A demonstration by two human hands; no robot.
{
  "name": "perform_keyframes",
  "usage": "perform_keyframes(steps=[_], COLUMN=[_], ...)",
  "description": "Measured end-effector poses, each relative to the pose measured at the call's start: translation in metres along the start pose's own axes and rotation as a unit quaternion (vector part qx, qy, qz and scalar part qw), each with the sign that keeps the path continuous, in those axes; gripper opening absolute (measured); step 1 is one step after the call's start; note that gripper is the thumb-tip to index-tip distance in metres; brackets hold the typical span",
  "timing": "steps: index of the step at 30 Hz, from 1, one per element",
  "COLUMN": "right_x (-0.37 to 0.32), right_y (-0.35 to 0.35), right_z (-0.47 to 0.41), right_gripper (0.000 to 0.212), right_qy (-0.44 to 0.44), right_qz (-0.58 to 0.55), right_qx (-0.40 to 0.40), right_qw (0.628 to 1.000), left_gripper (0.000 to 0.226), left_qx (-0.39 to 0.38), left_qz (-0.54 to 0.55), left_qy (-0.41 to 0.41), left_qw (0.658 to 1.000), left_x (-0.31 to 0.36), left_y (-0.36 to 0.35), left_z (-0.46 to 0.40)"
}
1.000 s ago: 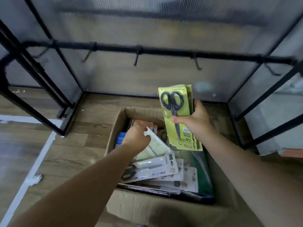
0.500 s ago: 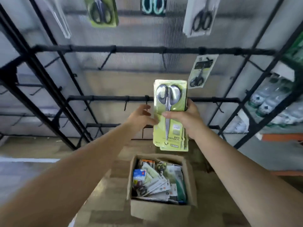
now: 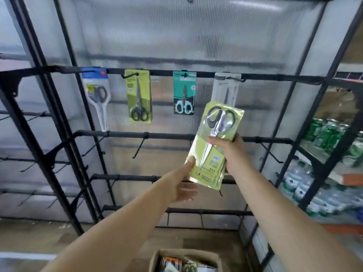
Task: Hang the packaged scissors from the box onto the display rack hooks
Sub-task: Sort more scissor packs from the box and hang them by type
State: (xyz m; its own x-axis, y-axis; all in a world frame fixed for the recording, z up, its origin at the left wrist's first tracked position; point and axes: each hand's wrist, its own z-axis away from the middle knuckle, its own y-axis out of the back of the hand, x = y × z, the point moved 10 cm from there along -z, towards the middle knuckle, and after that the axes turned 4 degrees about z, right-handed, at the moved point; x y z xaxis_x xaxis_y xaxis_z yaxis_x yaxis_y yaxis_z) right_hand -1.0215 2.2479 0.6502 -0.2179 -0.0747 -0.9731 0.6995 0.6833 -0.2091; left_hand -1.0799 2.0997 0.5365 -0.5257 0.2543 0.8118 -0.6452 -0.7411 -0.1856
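Four packaged scissors hang side by side from the top bar of the black metal display rack [image 3: 157,72], and the yellow-green packaged scissors [image 3: 215,143] held between the left hand [image 3: 181,188] and right hand [image 3: 232,152] sit before the rightmost hanging pack [image 3: 226,88]. The open cardboard box [image 3: 186,260] stands on the floor below the hands, and shelves of plastic bottles [image 3: 322,169] lie to the right of the rack.

Lighting: bright, diffuse daylight through the translucent ribbed panel [image 3: 176,36] behind my rack [image 3: 196,72]. Glare: sheen on the yellow-green scissors pack [image 3: 214,146] I hold. Shadows: faint. Blur: slight throughout, stronger on bottles [image 3: 314,173]. Distortion: wide-angle bowing of rack posts at frame sides.
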Motion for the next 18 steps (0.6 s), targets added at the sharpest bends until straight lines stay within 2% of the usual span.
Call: perform_keyframes(steps=[2,5,7,11,13,15,18], right_x=[-0.003,0.003,0.002,-0.009,-0.013,-0.015,-0.010], right_y=[0.005,0.006,0.005,0.000,-0.003,-0.004,-0.004], right_z=[-0.008,-0.019,-0.027,-0.042,-0.047,-0.051,-0.051], right_gripper=[0.051,0.059,0.057,0.062,0.065,0.059,0.076], right_qy=[-0.005,-0.039,-0.046,-0.044,-0.053,-0.054,-0.065], right_qz=[-0.036,-0.132,-0.168,-0.134,-0.125,-0.148,-0.170], right_qx=[0.007,0.000,-0.019,-0.077,-0.113,-0.157,-0.210], right_qw=[0.999,0.990,0.985,0.987,0.984,0.975,0.961], left_gripper=[0.063,0.042,0.035,0.030,0.032,0.037,0.055], left_qx=[-0.020,-0.081,-0.069,-0.046,-0.002,0.042,0.074], left_qz=[0.110,0.288,0.333,0.332,0.320,0.265,0.147], left_qy=[-0.032,-0.112,-0.150,-0.195,-0.213,-0.247,-0.285], left_qw=[0.993,0.948,0.928,0.922,0.923,0.931,0.944], left_x=[0.013,0.044,0.058,0.082,0.098,0.123,0.168], left_y=[-0.024,-0.059,-0.063,-0.058,-0.043,-0.022,-0.001], left_z=[-0.005,-0.008,-0.013,-0.016,-0.012,-0.003,0.014])
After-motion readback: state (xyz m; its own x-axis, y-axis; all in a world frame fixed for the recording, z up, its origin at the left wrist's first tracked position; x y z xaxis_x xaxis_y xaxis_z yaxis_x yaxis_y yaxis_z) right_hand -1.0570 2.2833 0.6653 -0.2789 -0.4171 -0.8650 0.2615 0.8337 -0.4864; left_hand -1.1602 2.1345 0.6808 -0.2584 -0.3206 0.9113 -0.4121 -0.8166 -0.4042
